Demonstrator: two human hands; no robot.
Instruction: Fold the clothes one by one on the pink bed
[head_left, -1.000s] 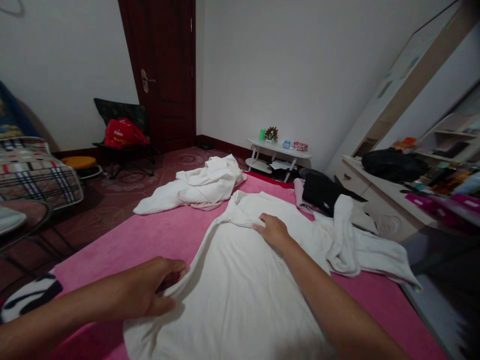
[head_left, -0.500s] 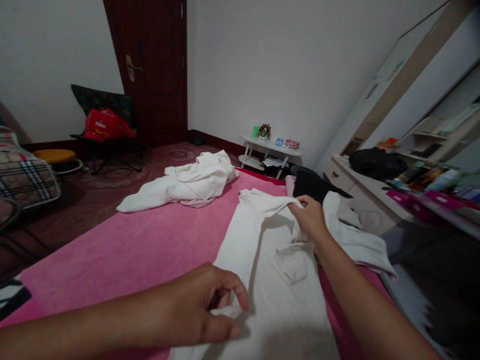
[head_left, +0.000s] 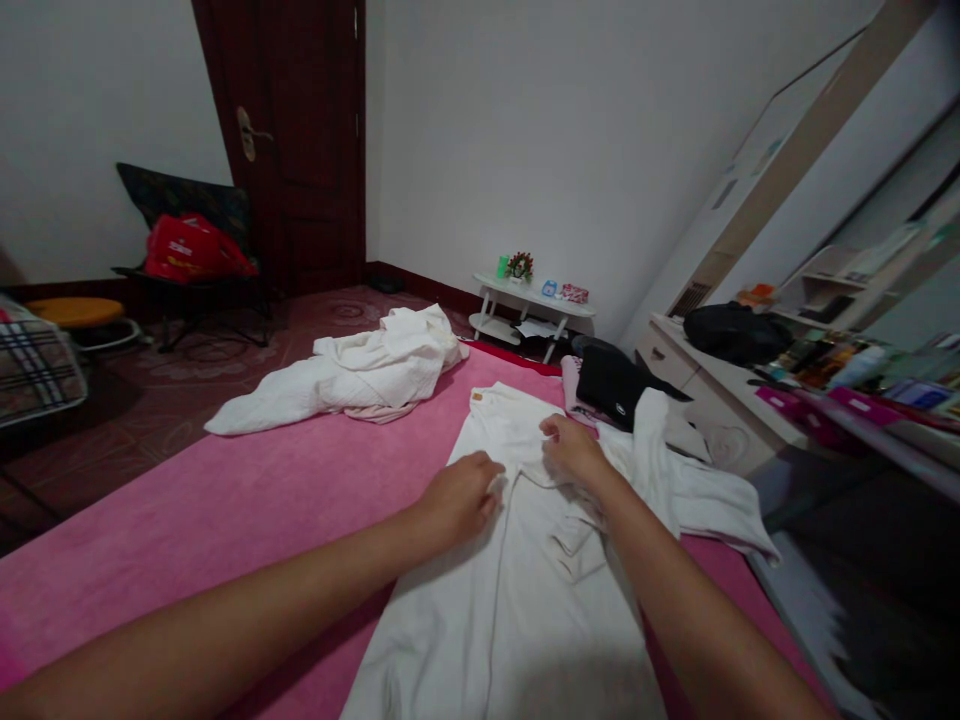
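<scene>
A white shirt-like garment (head_left: 450, 620) lies spread lengthwise before me on a pink bedcover (head_left: 300, 500). It has a small tan patch at its far left corner and a folded cuff (head_left: 581, 550) on top, near its right side. My left hand (head_left: 469, 495) rests on the garment's left part, fingers curled and pinching the cloth. Just right of it and slightly farther away, my right hand (head_left: 574, 450) has its fingers bent onto the far part of the garment, apparently gripping cloth. The fingertips of both hands are partly hidden.
A crumpled white garment (head_left: 367, 365) lies at the bed's far left edge. To the right are black clothing (head_left: 611, 380) and another white garment (head_left: 712, 500). Beyond stand a small white table (head_left: 532, 295), a chair with a red bag (head_left: 195, 248), and a cluttered dresser (head_left: 675, 365).
My left hand has moved forward and right along the garment. My right hand has come down and left, and the raised far edge now lies flatter. The view has shifted slightly.
</scene>
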